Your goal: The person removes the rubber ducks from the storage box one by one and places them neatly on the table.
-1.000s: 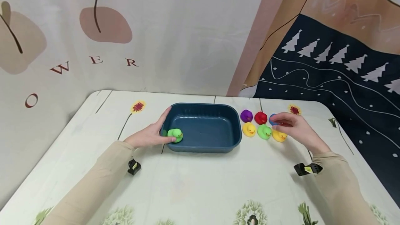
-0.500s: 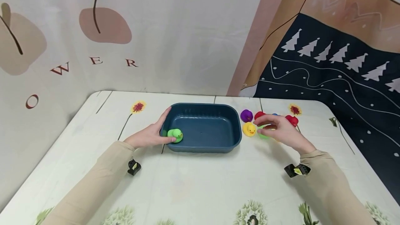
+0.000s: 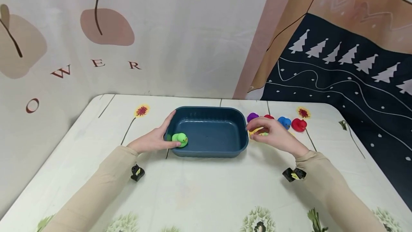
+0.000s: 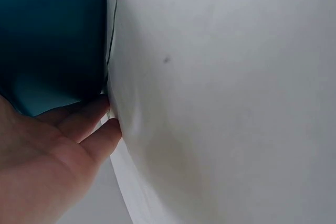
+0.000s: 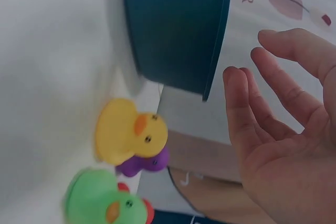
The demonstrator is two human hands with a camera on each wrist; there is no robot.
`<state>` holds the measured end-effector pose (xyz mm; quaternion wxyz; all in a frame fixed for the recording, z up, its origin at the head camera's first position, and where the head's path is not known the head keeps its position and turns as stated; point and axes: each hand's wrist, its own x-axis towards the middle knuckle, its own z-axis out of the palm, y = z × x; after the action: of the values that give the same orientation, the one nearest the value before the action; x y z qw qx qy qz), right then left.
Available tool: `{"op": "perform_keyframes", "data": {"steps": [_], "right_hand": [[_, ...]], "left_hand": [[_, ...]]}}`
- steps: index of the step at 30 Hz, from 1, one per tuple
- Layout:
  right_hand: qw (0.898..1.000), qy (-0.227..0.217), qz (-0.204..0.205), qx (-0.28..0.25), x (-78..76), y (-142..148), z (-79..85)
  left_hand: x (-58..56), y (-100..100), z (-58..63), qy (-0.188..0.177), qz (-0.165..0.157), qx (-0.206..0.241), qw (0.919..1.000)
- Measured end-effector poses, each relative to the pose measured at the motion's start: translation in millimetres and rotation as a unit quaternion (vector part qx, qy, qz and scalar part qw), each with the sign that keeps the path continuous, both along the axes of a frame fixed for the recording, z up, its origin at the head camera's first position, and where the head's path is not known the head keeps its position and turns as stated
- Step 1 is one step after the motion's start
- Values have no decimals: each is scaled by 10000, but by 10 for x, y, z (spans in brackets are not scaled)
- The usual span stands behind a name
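A dark blue plastic basin (image 3: 209,153) stands mid-table with a green rubber duck (image 3: 180,139) in its front left corner. My left hand (image 3: 156,139) holds the basin's left end, thumb over the front left rim and fingers along the outside. My right hand (image 3: 273,135) hovers just right of the basin, fingers apart and bent with nothing between them. Beneath it and beyond are a yellow duck (image 5: 126,135), a purple duck (image 3: 252,117) and another green duck (image 5: 105,203), partly hidden in the head view. A blue duck (image 3: 284,122) and a red duck (image 3: 299,125) sit farther right.
Another red duck (image 3: 269,116) shows behind my right hand. A floral white cloth (image 3: 199,192) covers the table. Behind it hangs a printed fabric backdrop (image 3: 193,38), and a dark tree-patterned cloth (image 3: 338,78) is at the right.
My right hand has moved left over the ducks, from beside the blue one to the basin's right edge. The red duck at the far right has come into view. The left hand stays put.
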<state>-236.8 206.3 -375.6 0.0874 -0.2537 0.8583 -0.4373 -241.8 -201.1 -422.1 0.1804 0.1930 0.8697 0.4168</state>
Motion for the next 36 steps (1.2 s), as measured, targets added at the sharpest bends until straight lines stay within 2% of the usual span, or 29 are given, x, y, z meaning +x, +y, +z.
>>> {"op": "perform_keyframes", "data": {"steps": [9, 22, 27, 36], "right_hand": [[9989, 56, 408, -243, -12, -224, 17], [9952, 150, 938, -243, -3, -482, 2], [9930, 30, 1108, -406, -9, -590, -54], [9895, -43, 1424, -227, -8, -858, -182]], "left_hand": [[4, -1, -30, 8, 8, 54, 10000], [7, 15, -11, 36, -33, 34, 10000], [4, 8, -20, 28, -30, 78, 10000], [-1, -17, -11, 109, -40, 82, 9999]]}}
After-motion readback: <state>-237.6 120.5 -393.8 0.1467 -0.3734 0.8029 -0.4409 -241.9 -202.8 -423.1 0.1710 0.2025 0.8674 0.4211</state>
